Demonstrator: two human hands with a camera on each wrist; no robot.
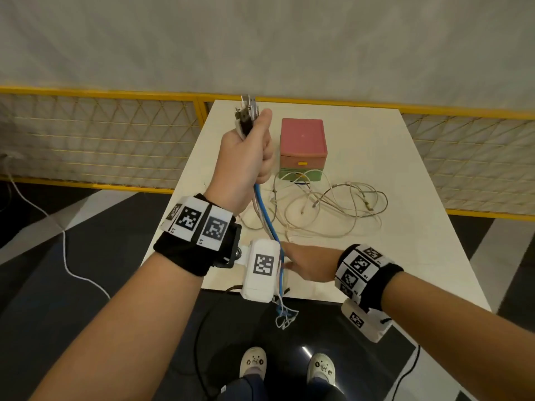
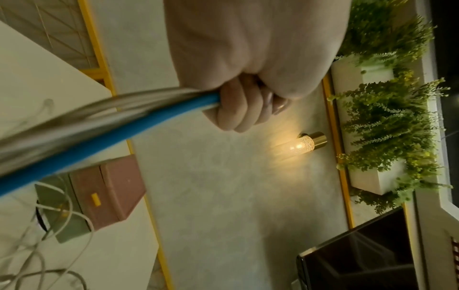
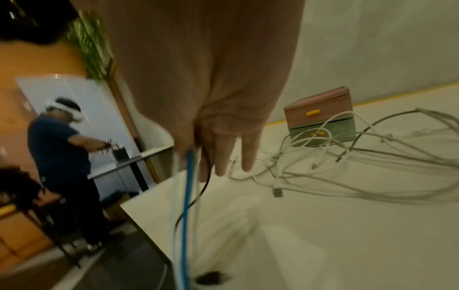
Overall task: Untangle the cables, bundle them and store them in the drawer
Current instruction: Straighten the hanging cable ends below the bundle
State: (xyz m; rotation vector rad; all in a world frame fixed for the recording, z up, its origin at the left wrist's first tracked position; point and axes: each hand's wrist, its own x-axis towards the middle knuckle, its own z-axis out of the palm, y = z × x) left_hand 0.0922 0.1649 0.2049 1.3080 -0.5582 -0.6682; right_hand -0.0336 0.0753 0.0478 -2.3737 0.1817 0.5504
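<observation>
Left hand (image 1: 246, 157) fisted on cable bundle (image 1: 265, 215), right hand (image 1: 307, 263) fingers straight, drawer box (image 1: 303, 146) closed.

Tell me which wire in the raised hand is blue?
The thick blue cable gripped by the left hand; the others bunched with it are white or grey and thinner.
</observation>
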